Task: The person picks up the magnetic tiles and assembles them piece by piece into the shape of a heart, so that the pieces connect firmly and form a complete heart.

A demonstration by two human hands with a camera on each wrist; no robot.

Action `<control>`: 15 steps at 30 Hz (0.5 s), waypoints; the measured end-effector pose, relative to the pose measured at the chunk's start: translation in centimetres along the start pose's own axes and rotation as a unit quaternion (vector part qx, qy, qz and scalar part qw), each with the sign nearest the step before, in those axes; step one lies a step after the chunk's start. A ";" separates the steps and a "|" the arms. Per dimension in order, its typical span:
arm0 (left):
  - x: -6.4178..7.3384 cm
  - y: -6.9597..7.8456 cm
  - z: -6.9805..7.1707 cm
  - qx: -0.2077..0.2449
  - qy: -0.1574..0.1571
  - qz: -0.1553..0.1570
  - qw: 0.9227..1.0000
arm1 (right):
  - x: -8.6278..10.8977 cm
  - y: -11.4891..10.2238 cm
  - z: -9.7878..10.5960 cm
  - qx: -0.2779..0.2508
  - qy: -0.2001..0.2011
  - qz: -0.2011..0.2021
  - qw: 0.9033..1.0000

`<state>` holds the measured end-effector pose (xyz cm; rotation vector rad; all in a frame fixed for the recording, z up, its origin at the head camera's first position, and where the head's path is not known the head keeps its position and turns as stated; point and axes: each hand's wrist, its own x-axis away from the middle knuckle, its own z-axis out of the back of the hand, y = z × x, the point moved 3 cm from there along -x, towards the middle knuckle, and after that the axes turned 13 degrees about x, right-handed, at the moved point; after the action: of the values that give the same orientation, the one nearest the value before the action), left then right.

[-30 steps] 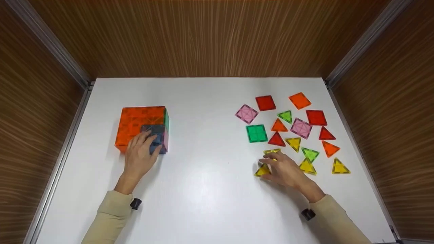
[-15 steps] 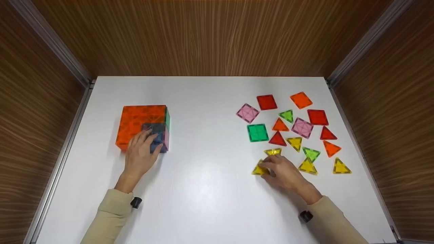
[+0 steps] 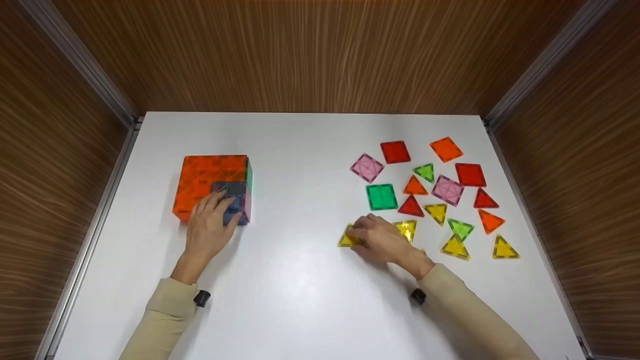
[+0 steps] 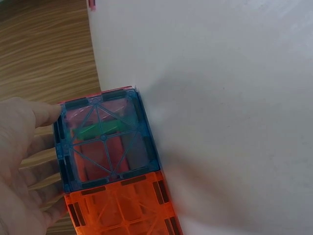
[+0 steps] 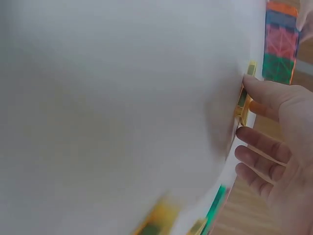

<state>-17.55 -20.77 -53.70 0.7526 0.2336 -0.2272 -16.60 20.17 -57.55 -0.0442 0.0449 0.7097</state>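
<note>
- Box (image 3: 207, 170): orange, blue, pink, green
- Held triangle (image 3: 346, 239): yellow, dark-dashed edges
- Loose squares (image 3: 382, 197): red, orange, pink, green
- Loose triangles (image 3: 505, 248): red, orange, yellow, lime
- Tabletop (image 3: 295, 300): white
- Walls (image 3: 320, 55): brown, streaked

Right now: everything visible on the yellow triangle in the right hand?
The yellow triangle is a thin, translucent, plastic-looking tile with dark strips along its edges. The right hand pinches it between thumb and finger, partly hiding it. In the head view it's below-left of the green square; contact with the table is unclear.
</note>
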 end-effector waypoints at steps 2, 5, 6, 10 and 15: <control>0.0 0.0 0.0 0.000 -0.002 0.000 1.000 | -1.3 -0.6 -0.1 0.007 -0.003 0.010 1.000; 0.0 0.0 0.0 0.001 -0.004 0.001 1.000 | -3.1 -1.6 -0.2 0.008 -0.012 0.021 1.000; 0.0 0.0 0.0 0.001 -0.005 0.002 1.000 | -3.7 -1.9 -0.2 0.008 -0.014 0.025 1.000; 0.0 0.0 0.0 0.001 -0.003 0.003 1.000 | -5.9 -3.2 -0.2 0.014 -0.026 0.036 0.999; -0.1 0.0 0.0 0.002 0.001 0.001 1.000 | -8.4 -4.7 -0.2 0.033 -0.032 0.055 0.997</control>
<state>-17.59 -20.80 -53.66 0.7564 0.2343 -0.2261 -19.95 11.14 -57.13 0.0451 0.0100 0.8183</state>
